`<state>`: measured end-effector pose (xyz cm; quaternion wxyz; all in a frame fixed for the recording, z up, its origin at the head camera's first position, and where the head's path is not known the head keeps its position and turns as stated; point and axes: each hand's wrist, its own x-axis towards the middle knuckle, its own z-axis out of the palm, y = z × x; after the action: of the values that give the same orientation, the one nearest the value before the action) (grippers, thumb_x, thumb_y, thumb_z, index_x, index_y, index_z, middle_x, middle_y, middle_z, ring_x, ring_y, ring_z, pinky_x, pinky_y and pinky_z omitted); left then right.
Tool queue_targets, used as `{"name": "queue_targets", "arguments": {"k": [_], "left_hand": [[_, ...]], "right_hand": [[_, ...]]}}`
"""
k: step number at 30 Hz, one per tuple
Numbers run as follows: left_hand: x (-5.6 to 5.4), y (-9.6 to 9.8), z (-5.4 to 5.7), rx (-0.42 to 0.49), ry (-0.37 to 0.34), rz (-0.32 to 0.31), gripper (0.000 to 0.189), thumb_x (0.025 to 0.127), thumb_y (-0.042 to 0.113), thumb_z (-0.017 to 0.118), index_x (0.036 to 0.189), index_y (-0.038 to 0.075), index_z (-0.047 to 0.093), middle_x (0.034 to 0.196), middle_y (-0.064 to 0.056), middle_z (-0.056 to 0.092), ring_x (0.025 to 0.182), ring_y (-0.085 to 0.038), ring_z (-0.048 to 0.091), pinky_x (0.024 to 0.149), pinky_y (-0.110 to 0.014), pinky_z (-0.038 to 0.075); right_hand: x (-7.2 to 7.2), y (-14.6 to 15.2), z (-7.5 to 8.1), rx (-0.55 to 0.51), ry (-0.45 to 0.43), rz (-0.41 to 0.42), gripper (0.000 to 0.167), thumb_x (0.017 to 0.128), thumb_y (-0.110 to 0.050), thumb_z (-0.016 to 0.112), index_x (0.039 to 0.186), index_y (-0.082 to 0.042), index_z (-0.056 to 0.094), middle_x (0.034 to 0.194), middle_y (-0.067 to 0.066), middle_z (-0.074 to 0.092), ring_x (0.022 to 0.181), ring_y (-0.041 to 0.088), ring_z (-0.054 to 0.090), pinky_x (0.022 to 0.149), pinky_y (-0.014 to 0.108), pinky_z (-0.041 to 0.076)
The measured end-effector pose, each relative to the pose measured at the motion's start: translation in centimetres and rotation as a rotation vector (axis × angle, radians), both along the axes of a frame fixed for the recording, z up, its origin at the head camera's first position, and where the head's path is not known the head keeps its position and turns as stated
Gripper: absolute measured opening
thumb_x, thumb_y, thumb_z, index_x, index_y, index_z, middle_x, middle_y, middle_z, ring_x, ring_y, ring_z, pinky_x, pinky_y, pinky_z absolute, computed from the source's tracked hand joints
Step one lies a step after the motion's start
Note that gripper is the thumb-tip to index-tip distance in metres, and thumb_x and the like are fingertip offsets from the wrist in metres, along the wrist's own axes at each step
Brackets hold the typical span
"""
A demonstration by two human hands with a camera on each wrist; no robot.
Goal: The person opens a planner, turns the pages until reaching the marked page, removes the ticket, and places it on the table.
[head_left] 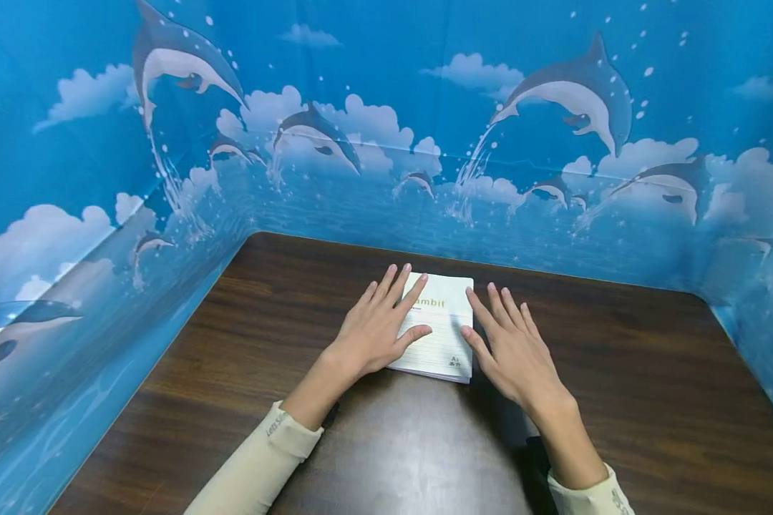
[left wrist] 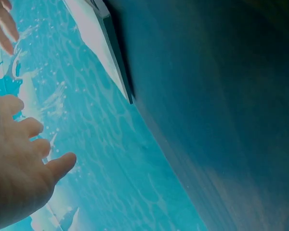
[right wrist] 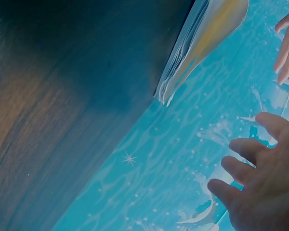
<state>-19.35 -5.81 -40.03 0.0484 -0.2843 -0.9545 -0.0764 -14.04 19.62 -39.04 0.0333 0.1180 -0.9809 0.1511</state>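
Left hand (head_left: 375, 325) and right hand (head_left: 514, 349) are held with fingers extended, nothing gripped, at either side of a white, line-ruled notebook (head_left: 439, 340) laid on the table (head_left: 650, 379). Part of its gold lettering (head_left: 431, 303) is obscured by the left hand; in both wrist views the notebook is cut off.

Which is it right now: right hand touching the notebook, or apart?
Apart: the right wrist view shows blue backdrop between the right hand and the notebook.

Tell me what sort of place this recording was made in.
Probably a makeshift indoor recording booth: dolphin-print sheets enclose three sides of a dark wooden table, where a notebook lies.
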Motion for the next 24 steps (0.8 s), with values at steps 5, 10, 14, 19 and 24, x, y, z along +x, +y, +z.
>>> {"name": "queue_targets", "arguments": {"k": [5, 10, 14, 19, 24], "left_hand": [[0.0, 0.4, 0.1, 0.048, -0.019, -0.001, 0.084, 0.110, 0.067, 0.037, 0.174, 0.027, 0.000, 0.182, -0.005, -0.002, 0.170, -0.027, -0.002, 0.135, -0.055, 0.018], [0.0, 0.1, -0.1, 0.059, -0.076, -0.004, 0.083, 0.111, 0.067, 0.035, 0.173, 0.027, -0.002, 0.182, -0.005, -0.004, 0.170, -0.026, -0.004, 0.135, -0.054, 0.015], [-0.1, -0.6, 0.1, 0.056, -0.071, 0.020, 0.082, 0.111, 0.065, 0.035, 0.173, 0.027, -0.001, 0.182, -0.004, -0.003, 0.170, -0.025, -0.003, 0.135, -0.054, 0.015], [-0.4, -0.9, 0.2, 0.085, -0.066, 0.018, 0.080, 0.112, 0.064, 0.035, 0.174, 0.026, 0.001, 0.182, -0.006, -0.003, 0.170, -0.027, -0.002, 0.134, -0.056, 0.017], [-0.4, -0.7, 0.2, 0.081, -0.107, 0.035, 0.077, 0.113, 0.061, 0.036, 0.174, 0.024, 0.006, 0.182, -0.008, 0.005, 0.170, -0.030, 0.004, 0.133, -0.057, 0.022]], "right_hand": [[0.3, 0.5, 0.4, -0.012, -0.005, -0.020, 0.068, 0.114, -0.053, 0.042, 0.172, -0.024, 0.021, 0.179, 0.018, 0.014, 0.168, 0.040, 0.009, 0.133, 0.065, 0.009], [0.8, 0.8, 0.1, -0.034, -0.030, -0.063, 0.070, 0.115, -0.054, 0.037, 0.173, -0.020, 0.018, 0.179, 0.020, 0.014, 0.168, 0.041, 0.011, 0.133, 0.063, 0.009], [0.5, 0.6, 0.2, -0.051, -0.028, -0.071, 0.072, 0.115, -0.053, 0.037, 0.173, -0.016, 0.016, 0.179, 0.021, 0.015, 0.167, 0.043, 0.012, 0.133, 0.063, 0.009], [0.2, 0.9, 0.5, -0.053, -0.039, -0.071, 0.074, 0.115, -0.055, 0.032, 0.173, -0.013, 0.013, 0.178, 0.022, 0.014, 0.167, 0.043, 0.012, 0.133, 0.064, 0.009], [0.1, 1.2, 0.3, -0.043, -0.061, -0.074, 0.079, 0.116, -0.057, 0.028, 0.171, -0.003, 0.011, 0.176, 0.027, 0.019, 0.165, 0.046, 0.019, 0.131, 0.066, 0.015]]}}
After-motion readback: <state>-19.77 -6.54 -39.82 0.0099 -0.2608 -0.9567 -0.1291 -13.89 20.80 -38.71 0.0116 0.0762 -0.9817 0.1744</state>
